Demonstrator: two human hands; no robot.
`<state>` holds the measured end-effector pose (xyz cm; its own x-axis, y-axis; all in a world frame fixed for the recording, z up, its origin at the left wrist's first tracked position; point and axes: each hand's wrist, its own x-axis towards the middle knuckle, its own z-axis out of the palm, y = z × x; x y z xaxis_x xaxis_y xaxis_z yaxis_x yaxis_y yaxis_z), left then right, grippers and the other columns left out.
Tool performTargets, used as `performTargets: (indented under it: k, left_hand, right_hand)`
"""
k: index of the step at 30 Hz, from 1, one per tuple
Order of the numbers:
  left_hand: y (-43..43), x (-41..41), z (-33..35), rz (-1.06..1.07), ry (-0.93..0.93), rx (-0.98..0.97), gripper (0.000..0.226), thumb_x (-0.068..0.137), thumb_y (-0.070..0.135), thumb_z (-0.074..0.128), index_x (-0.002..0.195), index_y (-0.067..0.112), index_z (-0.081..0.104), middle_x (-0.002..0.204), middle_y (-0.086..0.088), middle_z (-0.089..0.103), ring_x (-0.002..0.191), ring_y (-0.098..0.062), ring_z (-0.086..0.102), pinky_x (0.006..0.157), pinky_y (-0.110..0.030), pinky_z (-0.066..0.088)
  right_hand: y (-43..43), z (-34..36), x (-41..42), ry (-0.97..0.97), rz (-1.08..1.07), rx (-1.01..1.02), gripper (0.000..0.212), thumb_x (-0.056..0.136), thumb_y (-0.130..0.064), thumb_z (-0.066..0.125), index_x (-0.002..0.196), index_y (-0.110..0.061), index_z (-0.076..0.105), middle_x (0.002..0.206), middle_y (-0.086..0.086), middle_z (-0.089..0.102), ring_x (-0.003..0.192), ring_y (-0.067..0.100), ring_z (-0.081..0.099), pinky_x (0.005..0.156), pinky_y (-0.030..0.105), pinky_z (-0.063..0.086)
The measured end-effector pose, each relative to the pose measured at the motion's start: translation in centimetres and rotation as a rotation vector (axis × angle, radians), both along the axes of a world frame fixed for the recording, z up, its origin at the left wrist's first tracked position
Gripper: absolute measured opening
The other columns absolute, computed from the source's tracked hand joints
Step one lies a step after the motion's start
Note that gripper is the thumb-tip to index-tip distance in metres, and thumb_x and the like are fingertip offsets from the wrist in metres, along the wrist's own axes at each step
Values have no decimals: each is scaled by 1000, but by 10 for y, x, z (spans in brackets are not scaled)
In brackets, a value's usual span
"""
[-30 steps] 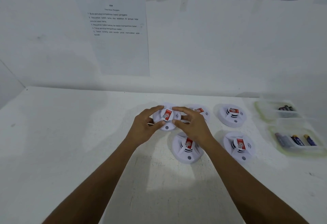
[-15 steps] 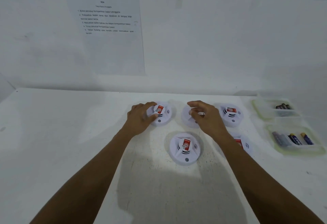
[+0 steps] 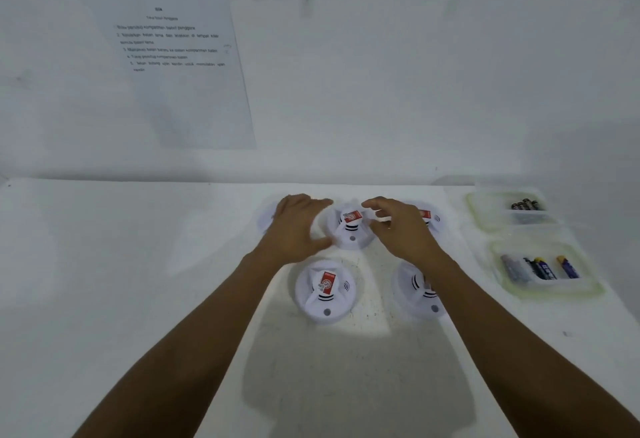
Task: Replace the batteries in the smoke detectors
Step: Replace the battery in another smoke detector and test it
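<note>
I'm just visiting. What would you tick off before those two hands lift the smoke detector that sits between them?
1. Hands free: ok. The left hand and right hand hold nothing.
2. Target within reach: ok. The middle back detector lies face up between the hands.
3. Grip on it: not ok. The fingers are spread beside it and not yet round it.
4. Batteries nearby: ok. The near tray holds several batteries, and the far tray holds more.
5. Which tray has the fresh ones: cannot tell.
6. Battery cover: cannot tell. The detector's underside is hidden.
</note>
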<state>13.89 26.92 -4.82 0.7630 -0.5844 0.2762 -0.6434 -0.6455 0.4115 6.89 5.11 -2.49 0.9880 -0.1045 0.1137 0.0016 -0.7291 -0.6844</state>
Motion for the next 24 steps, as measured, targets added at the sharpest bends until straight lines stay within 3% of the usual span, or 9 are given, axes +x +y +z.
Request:
performTargets:
  k: [3, 6, 8, 10, 12, 15, 17, 20, 24]
  left_hand:
    - [-20, -3, -2, 40, 78, 196, 70, 81, 50, 68, 140, 21, 46, 141, -2, 53, 139, -25, 36, 120, -48, 5]
    - [-30, -5, -3, 84, 129, 209, 68, 84, 45, 69, 142, 22, 44, 144, -4, 50, 141, -21, 34, 120, -44, -5]
    - [-32, -9, 0, 90, 168, 100, 65, 81, 38, 74, 137, 19, 50, 139, -6, 55, 135, -22, 42, 121, -44, 1]
    - [-30, -16, 3, 80, 237, -122, 56, 80, 29, 78, 130, 15, 57, 130, -7, 61, 122, -22, 53, 117, -45, 24]
    - [-28, -22, 7, 93, 262, -270, 53, 82, 32, 75, 129, 17, 58, 128, -3, 62, 112, -12, 56, 101, -25, 41]
    - [-32, -31, 19, 127, 281, -385, 52, 86, 39, 68, 131, 17, 56, 124, 7, 61, 104, -3, 57, 83, -3, 41]
    - [-35, -39, 27, 131, 312, -486, 51, 88, 41, 62, 132, 16, 55, 121, 12, 61, 105, -4, 60, 84, -3, 44]
    - [-36, -49, 29, 67, 372, -595, 61, 83, 44, 66, 136, 21, 50, 127, 13, 60, 113, -3, 60, 96, -20, 48]
    - [-40, -57, 27, 49, 304, -564, 89, 70, 42, 80, 144, 26, 35, 137, 14, 41, 122, 0, 49, 92, -14, 48]
  right_hand:
    - [-4, -3, -1, 41, 32, -45, 33, 95, -19, 61, 128, -20, 60, 123, 5, 66, 105, 21, 64, 89, 31, 50]
    - [-6, -7, -2, 96, 75, 16, 43, 91, -12, 64, 133, -20, 56, 124, 3, 66, 109, 20, 65, 90, 29, 52]
    - [-8, -8, -5, 82, 89, 69, 51, 85, -9, 70, 132, -21, 56, 123, 1, 67, 107, 16, 66, 90, 29, 54]
    - [-13, -6, -9, 4, 125, 93, 55, 78, -10, 76, 129, -21, 59, 121, -3, 66, 105, 11, 64, 90, 29, 55]
    - [-19, -3, -12, -87, 189, 39, 59, 74, -14, 82, 128, -20, 59, 121, -5, 66, 107, 10, 62, 91, 27, 53]
    - [-24, 5, -14, -195, 175, -71, 52, 80, -25, 79, 127, -22, 57, 117, -8, 67, 102, 8, 61, 90, 31, 52]
    - [-26, 13, -17, -221, 95, -76, 47, 85, -34, 74, 127, -27, 55, 109, -12, 67, 92, 2, 59, 85, 26, 49]
    - [-27, 27, -22, -236, -6, 107, 40, 88, -36, 70, 125, -30, 56, 90, -11, 73, 74, -3, 64, 71, 13, 46]
    - [-27, 40, -30, -192, -35, 388, 33, 87, -31, 73, 118, -27, 62, 96, -2, 72, 67, 13, 72, 69, 26, 58]
